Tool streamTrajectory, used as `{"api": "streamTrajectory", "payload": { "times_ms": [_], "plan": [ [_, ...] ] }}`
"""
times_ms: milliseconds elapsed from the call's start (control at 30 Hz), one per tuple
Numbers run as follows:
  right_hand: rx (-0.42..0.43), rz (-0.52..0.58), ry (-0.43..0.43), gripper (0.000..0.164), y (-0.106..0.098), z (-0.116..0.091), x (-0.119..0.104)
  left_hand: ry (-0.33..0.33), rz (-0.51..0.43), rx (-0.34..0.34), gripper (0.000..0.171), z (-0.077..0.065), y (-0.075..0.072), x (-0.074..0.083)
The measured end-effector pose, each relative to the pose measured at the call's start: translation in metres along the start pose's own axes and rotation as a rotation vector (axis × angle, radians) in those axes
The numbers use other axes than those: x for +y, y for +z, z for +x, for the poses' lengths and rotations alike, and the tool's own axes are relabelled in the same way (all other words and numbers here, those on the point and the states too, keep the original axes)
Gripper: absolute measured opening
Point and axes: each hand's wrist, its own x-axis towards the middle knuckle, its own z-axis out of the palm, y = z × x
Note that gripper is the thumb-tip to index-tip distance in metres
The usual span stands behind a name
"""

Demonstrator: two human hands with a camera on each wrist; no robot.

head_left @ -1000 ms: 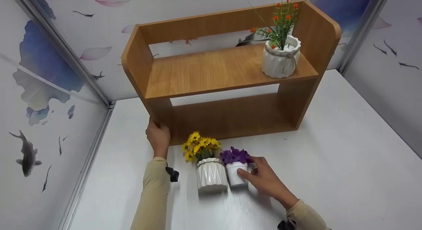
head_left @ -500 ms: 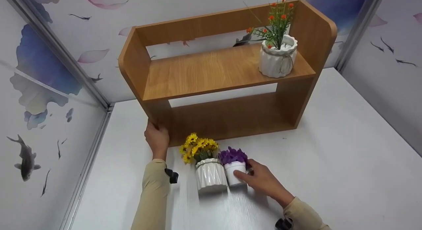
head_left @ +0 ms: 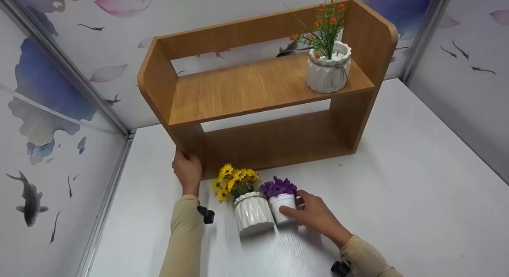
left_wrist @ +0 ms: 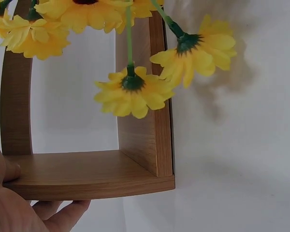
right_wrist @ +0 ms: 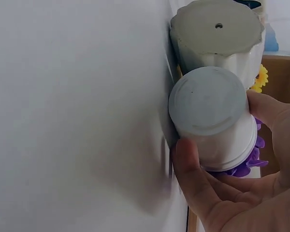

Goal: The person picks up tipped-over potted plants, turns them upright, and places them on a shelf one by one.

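Note:
My left hand [head_left: 187, 171] grips the left side panel of a two-tier wooden shelf [head_left: 238, 86]. The left wrist view shows the thumb on the panel's inner face and fingertips [left_wrist: 75, 210] on its outer face. My right hand [head_left: 318, 213] holds a small white pot [head_left: 281, 208] of purple flowers [head_left: 278, 186], thumb on one side and fingers round the other. This pot lies on its side, its base [right_wrist: 208, 99] facing the right wrist camera. Close beside it lies a larger ribbed white pot [head_left: 253, 213] with yellow flowers [head_left: 234, 181], blooms towards the shelf.
On the shelf's upper board, at the right, stands a white pot [head_left: 328, 76] with orange flowers [head_left: 328, 28]. Everything rests on a white table [head_left: 417, 181]. Printed wall panels [head_left: 51, 181] border it at the left, back and right.
The head view has shifted and turned slightly. My right fingers have moved lower round the small pot. Left hand keeps its grip on the shelf.

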Motion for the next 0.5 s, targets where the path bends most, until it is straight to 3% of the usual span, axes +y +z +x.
{"api": "streamTrajectory", "payload": {
  "times_ms": [500],
  "plan": [
    [0.065, 0.147, 0.004, 0.078, -0.0091, 0.0009, 0.0101, -0.010, -0.015, -0.004, 0.040, -0.0015, 0.0012, -0.0005]
  ]
}}
